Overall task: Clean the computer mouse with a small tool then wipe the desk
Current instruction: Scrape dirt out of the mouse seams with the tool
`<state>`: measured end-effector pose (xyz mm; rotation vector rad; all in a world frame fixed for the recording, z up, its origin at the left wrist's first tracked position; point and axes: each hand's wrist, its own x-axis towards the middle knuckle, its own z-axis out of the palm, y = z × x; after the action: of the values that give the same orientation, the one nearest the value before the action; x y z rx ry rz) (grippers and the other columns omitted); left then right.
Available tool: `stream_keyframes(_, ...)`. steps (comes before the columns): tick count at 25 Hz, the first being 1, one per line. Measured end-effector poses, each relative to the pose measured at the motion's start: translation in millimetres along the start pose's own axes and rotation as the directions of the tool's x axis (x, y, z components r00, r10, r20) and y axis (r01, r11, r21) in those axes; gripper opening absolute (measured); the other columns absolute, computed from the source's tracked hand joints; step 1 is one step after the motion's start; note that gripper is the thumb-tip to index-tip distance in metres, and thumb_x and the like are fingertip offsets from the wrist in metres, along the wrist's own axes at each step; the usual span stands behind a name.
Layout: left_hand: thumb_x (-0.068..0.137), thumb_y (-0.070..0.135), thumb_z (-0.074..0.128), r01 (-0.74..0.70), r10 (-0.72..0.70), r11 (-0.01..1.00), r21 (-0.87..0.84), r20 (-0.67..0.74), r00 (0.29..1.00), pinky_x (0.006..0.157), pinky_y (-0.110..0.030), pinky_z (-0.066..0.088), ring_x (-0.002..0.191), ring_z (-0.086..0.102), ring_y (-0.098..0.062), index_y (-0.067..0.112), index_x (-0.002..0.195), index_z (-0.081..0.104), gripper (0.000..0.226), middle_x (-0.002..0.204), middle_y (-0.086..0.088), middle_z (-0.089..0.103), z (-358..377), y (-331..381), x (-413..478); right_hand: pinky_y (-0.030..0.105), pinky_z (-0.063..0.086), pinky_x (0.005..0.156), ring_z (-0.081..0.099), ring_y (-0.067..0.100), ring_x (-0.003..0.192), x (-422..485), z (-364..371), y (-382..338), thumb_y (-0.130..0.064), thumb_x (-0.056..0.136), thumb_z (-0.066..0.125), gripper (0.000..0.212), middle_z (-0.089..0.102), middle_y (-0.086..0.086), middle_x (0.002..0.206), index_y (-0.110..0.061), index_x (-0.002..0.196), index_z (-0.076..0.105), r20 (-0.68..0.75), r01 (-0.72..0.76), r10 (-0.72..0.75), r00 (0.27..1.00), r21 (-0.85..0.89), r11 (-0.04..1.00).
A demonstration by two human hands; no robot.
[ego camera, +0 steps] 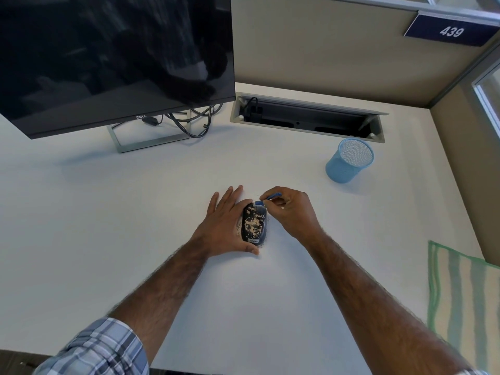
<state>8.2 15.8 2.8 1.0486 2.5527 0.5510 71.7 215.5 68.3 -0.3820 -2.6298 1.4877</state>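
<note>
A black computer mouse (254,223) lies on the white desk (135,212), its top covered with tan crumbs. More specks lie on the desk around it. My left hand (224,226) rests against the mouse's left side, thumb curled under its near end, fingers flat and stretched forward. My right hand (290,209) pinches a small blue brush (266,199) whose tip touches the far end of the mouse.
A green and white striped cloth (460,307) lies at the desk's right edge. A blue mesh pen cup (349,165) stands at the back right, before an open cable tray (308,119). A dark monitor (108,58) on a stand fills the back left.
</note>
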Motion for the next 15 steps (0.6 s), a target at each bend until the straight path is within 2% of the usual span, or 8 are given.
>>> stream_keyframes(4,0.051,0.102,0.057,0.008,-0.008,1.0,-0.007,0.01,1.0,0.126,-0.049,-0.013,0.155,-0.026,-0.012,0.029,0.162,0.018,0.138,0.173,0.003,-0.012,-0.6,0.9,-0.2,0.023,0.055,0.059,0.068,0.0,0.074,2.9,4.3,-1.8,-0.021,0.087,0.071,0.013,0.075,-0.013,0.081,-0.033,0.087,0.073,0.072,0.027,-0.018,0.997,-0.122,0.992)
stream_keyframes(7,0.051,0.102,0.057,0.009,-0.009,1.0,-0.006,0.013,1.0,0.126,-0.05,-0.012,0.155,-0.025,-0.012,0.03,0.161,0.019,0.137,0.173,0.003,-0.012,-0.9,0.7,-0.2,0.025,0.057,0.063,0.069,0.002,0.075,5.6,3.2,-0.6,-0.021,0.087,0.07,0.01,0.075,-0.013,0.082,-0.029,0.089,0.075,0.028,0.013,-0.01,1.0,-0.116,0.993)
stream_keyframes(10,0.051,0.102,0.057,0.008,-0.008,1.0,-0.003,0.014,1.0,0.126,-0.05,-0.012,0.155,-0.026,-0.012,0.03,0.162,0.015,0.138,0.173,0.002,-0.012,0.1,0.1,-0.3,0.023,0.057,0.062,0.07,0.003,0.074,5.7,6.3,-4.4,-0.019,0.085,0.069,0.012,0.074,-0.015,0.078,-0.03,0.087,0.075,0.082,0.066,-0.06,0.995,-0.075,0.995)
stream_keyframes(12,0.051,0.102,0.057,0.006,-0.006,1.0,-0.004,0.013,1.0,0.126,-0.05,-0.012,0.155,-0.026,-0.013,0.03,0.162,0.016,0.138,0.173,0.002,-0.012,0.8,-0.3,0.2,0.024,0.059,0.061,0.071,0.004,0.075,6.1,7.3,-3.9,-0.016,0.086,0.069,0.014,0.074,-0.014,0.078,-0.03,0.087,0.075,0.124,0.034,-0.023,0.992,-0.086,0.996)
stream_keyframes(15,0.05,0.102,0.057,0.011,-0.01,1.0,-0.011,0.007,1.0,0.127,-0.05,-0.012,0.155,-0.026,-0.013,0.03,0.161,0.019,0.137,0.173,0.002,-0.011,0.6,-0.2,0.3,0.02,0.054,0.059,0.069,0.002,0.074,9.7,4.8,-0.9,-0.017,0.087,0.07,0.01,0.075,-0.011,0.081,-0.026,0.088,0.076,0.075,-0.005,0.015,0.997,-0.127,0.992)
